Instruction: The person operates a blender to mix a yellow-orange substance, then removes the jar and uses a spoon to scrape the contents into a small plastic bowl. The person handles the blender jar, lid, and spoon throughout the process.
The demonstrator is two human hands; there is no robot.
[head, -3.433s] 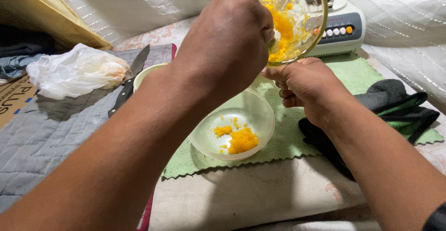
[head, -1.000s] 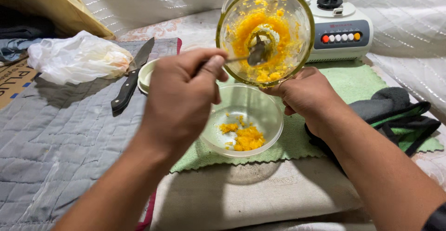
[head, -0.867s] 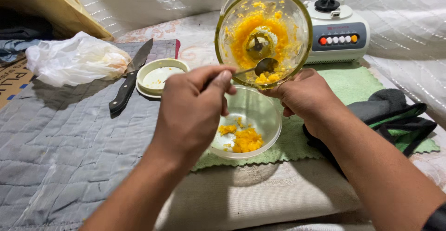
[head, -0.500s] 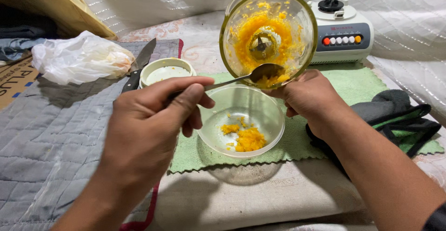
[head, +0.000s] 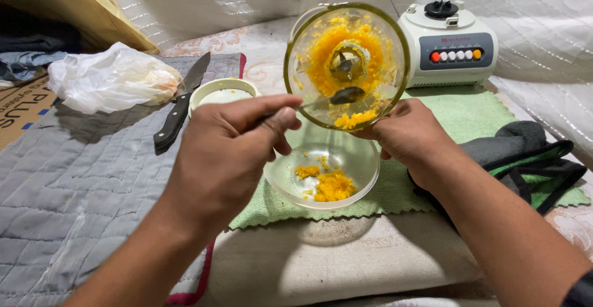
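Blender jar: sitting upper centre of the frame, tipped with its mouth facing the camera and hanging over the bowl; orange pulp is clinging to its inner wall and around the blade, and a small clump is gathering at the lower rim.
Right hand: gripping the jar from below at centre right, fingers curling shut on its underside.
Left hand: occupying centre left, fingers pinching together on the handle of a spoon.
Spoon: reaching into the jar's mouth, its bowl lying just above the clump at the rim.
Clear bowl: resting at centre, directly under the jar, on a green cloth; a small heap of orange pulp and a few loose bits are lying on its bottom.
Small cream dish: sitting left of the jar, partly hiding behind the left hand; contents too pale to tell.
Blender base: standing upper right, white, with a row of buttons.
Knife: lying upper left on grey quilting, black handle nearest.
White plastic bag: crumpling at far upper left.
Dark cloth: bunching at right edge.
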